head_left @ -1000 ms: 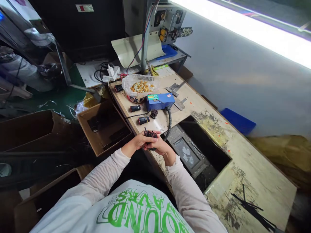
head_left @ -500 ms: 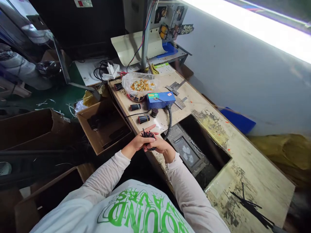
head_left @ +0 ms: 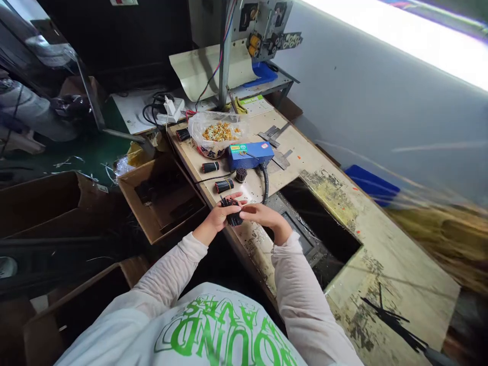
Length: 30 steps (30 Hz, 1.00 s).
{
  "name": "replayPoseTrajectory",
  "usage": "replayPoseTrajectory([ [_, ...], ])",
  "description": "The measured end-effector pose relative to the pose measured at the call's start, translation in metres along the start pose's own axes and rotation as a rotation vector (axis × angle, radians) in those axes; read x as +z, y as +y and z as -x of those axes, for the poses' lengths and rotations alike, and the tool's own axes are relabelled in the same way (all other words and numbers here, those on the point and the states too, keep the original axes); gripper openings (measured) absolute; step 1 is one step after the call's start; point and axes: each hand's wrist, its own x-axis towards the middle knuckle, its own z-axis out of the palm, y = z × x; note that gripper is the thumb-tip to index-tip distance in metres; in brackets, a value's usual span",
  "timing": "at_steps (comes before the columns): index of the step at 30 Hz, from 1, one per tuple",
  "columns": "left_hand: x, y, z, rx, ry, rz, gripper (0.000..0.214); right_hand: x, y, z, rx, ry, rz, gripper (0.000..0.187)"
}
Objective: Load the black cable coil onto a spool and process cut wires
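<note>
A bundle of short black wires (head_left: 234, 217) is wrapped in my left hand (head_left: 219, 213), with the thumb lying across it. From the other side, the closed fingers of my right hand (head_left: 263, 214) grip the bundle's right edge. Just beyond my hands, banded bundles of the same black pieces lie on the bench: one with a yellow band (head_left: 223, 186), another with a white band (head_left: 210, 167). A third bundle (head_left: 241, 175) stands on end beside them.
A blue box (head_left: 251, 154) with a ribbed black hose (head_left: 266, 183) sits behind the bundles. Beside it is a clear plastic bag (head_left: 198, 127) of small yellow and white parts. The bench (head_left: 412, 284) has a dark rectangular opening. An open cardboard box (head_left: 152, 231) is at the left.
My right hand has shifted right and loosened from around the bundle, leaving more of it exposed. The bundle has turned slightly in my left hand. The view has shifted a little.
</note>
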Motion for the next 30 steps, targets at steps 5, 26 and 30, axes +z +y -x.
replayPoseTrajectory([
  [5, -0.007, 0.002, -0.013, 0.061, 0.124, -0.093, 0.061, 0.018, 0.005, 0.005, 0.055, 0.504, -0.348, 0.057],
  [26, -0.023, -0.03, -0.039, 0.722, 0.099, -0.952, 0.05, 0.058, 0.05, -0.025, -0.204, 0.658, -0.036, 0.072],
  [30, -0.027, -0.032, -0.04, 0.751, 0.098, -0.971, 0.051, 0.06, 0.048, -0.024, -0.232, 0.682, 0.106, 0.072],
])
